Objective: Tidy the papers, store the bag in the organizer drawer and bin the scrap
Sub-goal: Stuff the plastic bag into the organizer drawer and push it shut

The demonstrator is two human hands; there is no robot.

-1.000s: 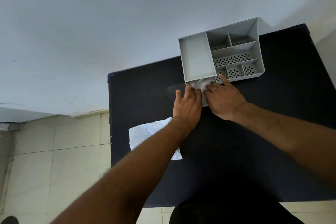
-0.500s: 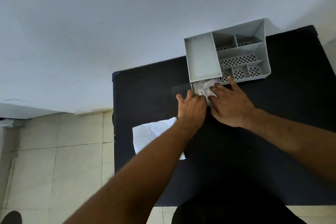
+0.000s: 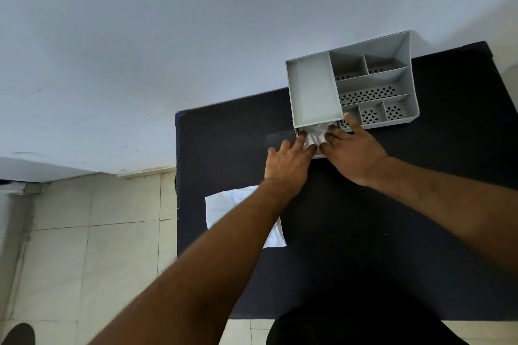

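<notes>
A grey desk organizer (image 3: 311,92) with several compartments stands at the far edge of the black table (image 3: 224,154), against the wall. Its small drawer is pulled out at the front left, and a crumpled clear plastic bag (image 3: 316,133) lies in it. My left hand (image 3: 288,162) has its fingers spread on the bag's left side. My right hand (image 3: 353,148) presses fingers onto the bag's right side, with one finger on the organizer's front rim. A white sheet of paper (image 3: 221,207) lies on the table under my left forearm.
The table's left edge drops to a tiled floor (image 3: 84,246). A pale wall (image 3: 168,36) rises behind the table. A dark shoe tip (image 3: 16,335) shows at the bottom left corner.
Both hands stay on the bag in the drawer. My left fingers have spread out from a curled pose, and the right fingers have shifted slightly on the bag.
</notes>
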